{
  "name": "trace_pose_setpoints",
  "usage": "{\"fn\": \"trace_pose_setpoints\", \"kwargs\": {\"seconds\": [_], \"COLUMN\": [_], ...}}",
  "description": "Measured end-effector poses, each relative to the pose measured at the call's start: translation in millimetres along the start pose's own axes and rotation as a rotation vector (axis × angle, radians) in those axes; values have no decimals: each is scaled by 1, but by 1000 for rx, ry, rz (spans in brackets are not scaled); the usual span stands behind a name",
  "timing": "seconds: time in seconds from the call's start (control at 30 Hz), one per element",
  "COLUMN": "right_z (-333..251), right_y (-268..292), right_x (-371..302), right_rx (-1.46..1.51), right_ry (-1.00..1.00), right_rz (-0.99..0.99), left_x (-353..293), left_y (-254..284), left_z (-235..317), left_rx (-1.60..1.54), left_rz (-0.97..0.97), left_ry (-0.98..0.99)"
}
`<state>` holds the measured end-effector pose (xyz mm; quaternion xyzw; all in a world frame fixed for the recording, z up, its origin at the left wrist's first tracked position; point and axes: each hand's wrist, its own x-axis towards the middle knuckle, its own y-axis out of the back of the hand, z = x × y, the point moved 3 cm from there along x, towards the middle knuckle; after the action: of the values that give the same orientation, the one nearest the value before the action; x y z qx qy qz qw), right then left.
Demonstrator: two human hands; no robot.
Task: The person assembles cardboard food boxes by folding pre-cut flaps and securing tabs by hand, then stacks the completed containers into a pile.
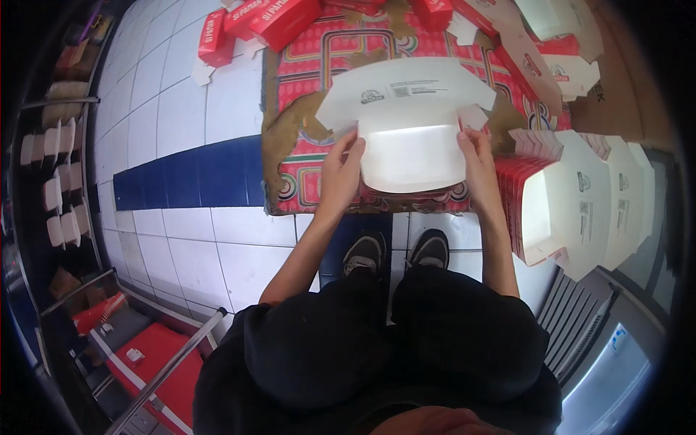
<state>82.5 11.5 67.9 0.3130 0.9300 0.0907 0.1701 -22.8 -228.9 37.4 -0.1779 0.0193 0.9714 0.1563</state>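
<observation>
An open paper food box point(413, 156), white inside, lies in front of me with its wide flap point(406, 80) folded out away from me. My left hand point(342, 170) grips its left wall, thumb along the upper edge. On the opposite wall, my right hand point(478, 163) holds it the same way. Beneath the box is a worn red patterned surface point(297, 54) with brown bare patches. Beside my right forearm stands a nested stack of similar open boxes point(540, 210), red outside and white inside. The box's underside is hidden.
Several red boxes point(286, 22) lie at the far left edge of the surface, with more opened ones point(529, 69) at the far right. A brown carton point(638, 87) is beyond. A metal-framed red container point(156, 370) sits lower left; a grey slatted object point(580, 319), lower right.
</observation>
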Motion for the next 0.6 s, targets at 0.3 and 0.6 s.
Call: {"fn": "trace_pose_setpoints", "kwargs": {"seconds": [0.3,0.6], "right_z": [22,2], "right_y": [10,11], "right_x": [-2,-7], "right_rx": [48,-185], "right_ry": [-113,-25], "right_rz": [-44,-118], "left_x": [-7,-12], "left_y": [1,1], "left_z": [-8,-7], "left_rx": [93,57], "left_rz": [50,76], "left_ry": [-70,-76]}}
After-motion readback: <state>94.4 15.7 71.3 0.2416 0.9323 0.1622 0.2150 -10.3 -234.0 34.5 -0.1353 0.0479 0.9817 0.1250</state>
